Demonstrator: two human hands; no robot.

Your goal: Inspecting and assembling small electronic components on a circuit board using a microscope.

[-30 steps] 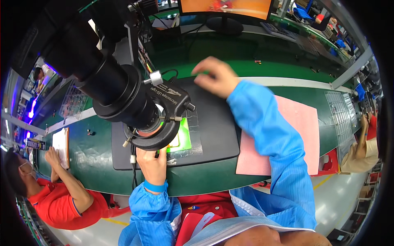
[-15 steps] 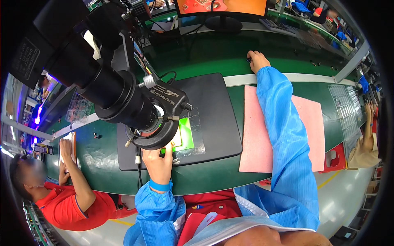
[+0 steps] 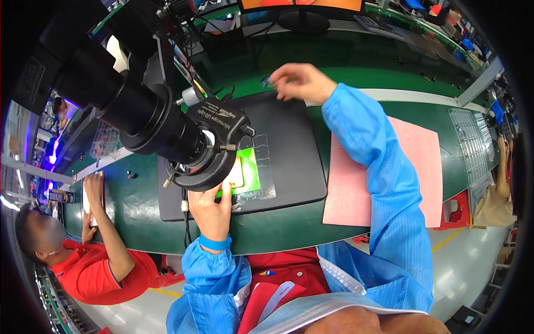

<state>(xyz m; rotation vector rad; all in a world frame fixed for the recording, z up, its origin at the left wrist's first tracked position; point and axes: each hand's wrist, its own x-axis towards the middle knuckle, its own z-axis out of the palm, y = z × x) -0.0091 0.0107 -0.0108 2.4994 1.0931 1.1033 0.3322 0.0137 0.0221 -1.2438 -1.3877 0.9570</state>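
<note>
Under the black microscope (image 3: 167,131) lies a bright green sheet (image 3: 251,172) with a small glowing rectangular piece (image 3: 236,173) on it. My left hand (image 3: 209,214), with a blue wristband, pinches at the near edge of that piece; some fingertips are hidden beneath the ring light. My right hand (image 3: 305,82) is raised over the far edge of the black mat (image 3: 295,161). Its fingers are closed on a small dark-blue object (image 3: 265,82), too blurred to name.
A pink foam sheet (image 3: 347,189) lies under my right forearm on the green table (image 3: 278,236). Beyond stand a monitor (image 3: 303,21) and a white rail (image 3: 411,96). Clear plastic trays (image 3: 470,139) lie at right. A co-worker in red (image 3: 100,273) works at left.
My right hand has come left and nearer from the far part of the bench, carrying the small dark-blue object. My left hand stays at the glowing piece. The view has shifted slightly.
</note>
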